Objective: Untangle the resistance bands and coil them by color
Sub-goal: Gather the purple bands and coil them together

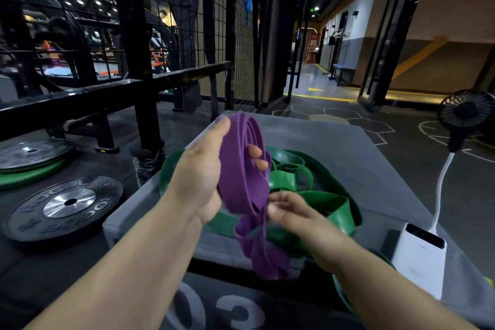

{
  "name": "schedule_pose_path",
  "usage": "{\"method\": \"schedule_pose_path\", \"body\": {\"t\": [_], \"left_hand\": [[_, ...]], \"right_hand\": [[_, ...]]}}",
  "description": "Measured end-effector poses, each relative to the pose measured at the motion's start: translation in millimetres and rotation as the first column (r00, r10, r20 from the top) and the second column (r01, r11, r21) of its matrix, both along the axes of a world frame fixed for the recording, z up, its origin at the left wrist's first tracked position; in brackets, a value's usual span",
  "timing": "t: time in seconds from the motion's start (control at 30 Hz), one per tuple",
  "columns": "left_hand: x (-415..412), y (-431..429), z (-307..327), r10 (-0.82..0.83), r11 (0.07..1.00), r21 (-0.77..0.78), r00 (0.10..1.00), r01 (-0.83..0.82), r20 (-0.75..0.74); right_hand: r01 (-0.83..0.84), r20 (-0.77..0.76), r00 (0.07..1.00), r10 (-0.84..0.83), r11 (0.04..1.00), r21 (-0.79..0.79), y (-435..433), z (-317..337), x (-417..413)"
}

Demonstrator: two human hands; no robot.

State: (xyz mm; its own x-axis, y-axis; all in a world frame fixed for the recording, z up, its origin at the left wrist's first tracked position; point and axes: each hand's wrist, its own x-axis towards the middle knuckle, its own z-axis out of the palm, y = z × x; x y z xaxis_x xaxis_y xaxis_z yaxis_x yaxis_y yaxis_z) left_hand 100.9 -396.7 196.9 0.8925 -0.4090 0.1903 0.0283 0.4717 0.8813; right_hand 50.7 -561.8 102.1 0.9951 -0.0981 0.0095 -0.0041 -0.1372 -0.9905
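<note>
A purple resistance band (242,169) is wound in several loops around my left hand (199,179), thumb on top and fingers curled through the loops. Its loose end (261,252) hangs down in folds over the box's front edge. My right hand (290,211) pinches the purple band just below the coil. Green resistance bands (321,201) lie tangled in a heap on the grey box (348,147), behind and under both hands.
Black weight plates (64,206) lie on the floor at left, beside a black rack (139,61). A white power bank (419,257) sits on the box's right front, its white cable running to a small black fan (464,112).
</note>
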Motion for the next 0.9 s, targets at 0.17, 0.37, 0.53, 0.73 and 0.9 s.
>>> {"method": "schedule_pose_path", "body": {"t": [0.17,0.37,0.53,0.73,0.9], "left_hand": [[3,8,6,0.002,0.996,-0.091,0.999,-0.006,-0.042],[16,27,12,0.128,0.976,-0.177,0.992,-0.123,0.017],[39,59,18,0.218,0.918,-0.31,0.968,-0.246,-0.122],[47,75,11,0.061,0.896,-0.42,0.976,-0.147,-0.211],[58,76,3,0.006,0.846,-0.509,0.957,-0.16,-0.29]], "right_hand": [[-0.087,-0.056,0.995,0.082,0.992,-0.095,8,-16,4],[-0.036,0.01,0.999,0.043,0.933,-0.359,4,-9,3],[0.032,0.085,0.996,0.002,0.917,-0.398,-19,6,-7],[0.365,0.382,0.901,-0.204,0.834,-0.415,-36,22,-24],[0.094,0.272,0.962,-0.037,0.975,-0.202,-41,26,-32]]}}
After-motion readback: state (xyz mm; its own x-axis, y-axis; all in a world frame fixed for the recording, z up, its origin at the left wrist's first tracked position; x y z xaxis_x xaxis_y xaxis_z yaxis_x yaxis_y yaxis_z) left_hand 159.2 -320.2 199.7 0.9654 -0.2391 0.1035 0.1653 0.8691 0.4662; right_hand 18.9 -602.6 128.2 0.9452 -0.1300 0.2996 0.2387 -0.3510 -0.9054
